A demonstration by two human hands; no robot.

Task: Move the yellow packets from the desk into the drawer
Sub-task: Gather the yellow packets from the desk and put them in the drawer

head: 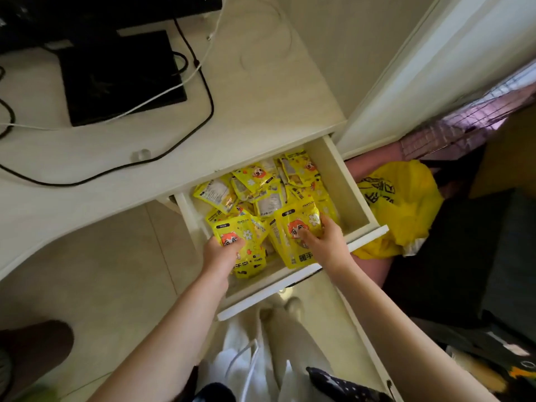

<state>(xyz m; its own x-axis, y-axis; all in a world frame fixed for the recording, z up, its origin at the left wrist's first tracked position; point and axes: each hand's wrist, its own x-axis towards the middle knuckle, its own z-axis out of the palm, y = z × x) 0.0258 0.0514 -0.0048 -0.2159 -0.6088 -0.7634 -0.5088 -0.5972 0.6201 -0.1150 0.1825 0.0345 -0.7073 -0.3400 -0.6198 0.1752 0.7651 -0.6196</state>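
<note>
yellow packets (262,198) fill the open drawer (349,195), piled loose and overlapping, some face up with a cartoon face, some showing the grey printed back. your left hand (219,252) is down in the near left part of the drawer, fingers closed around one packet (232,232) at its lower edge, thumb on the front over the cartoon. your right hand (326,237) is in the near right part, gripping another packet (298,227), thumb pressed on the front, fingers curled round its right edge. both held packets lie on or against the heap, face up, with their bottom edges toward the drawer front (301,274). the drawer is pulled out from under the white desk (255,105), at its right end. no yellow packets visible on the part of the desk that shows. on the desk: a black monitor base (121,76), black cable (203,91) looping across the top, a white cable (162,95) crossing the base, and a small clear knob-like thing (141,154) near the front edge. right of the drawer, on the floor side, a yellow plastic bag (403,204) with black lettering, crumpled. below the drawer front you see white trousers (275,343) and pale tiled floor (101,271). dark brown rounded thing (37,343) at the lower left, can't tell what it is.
</note>
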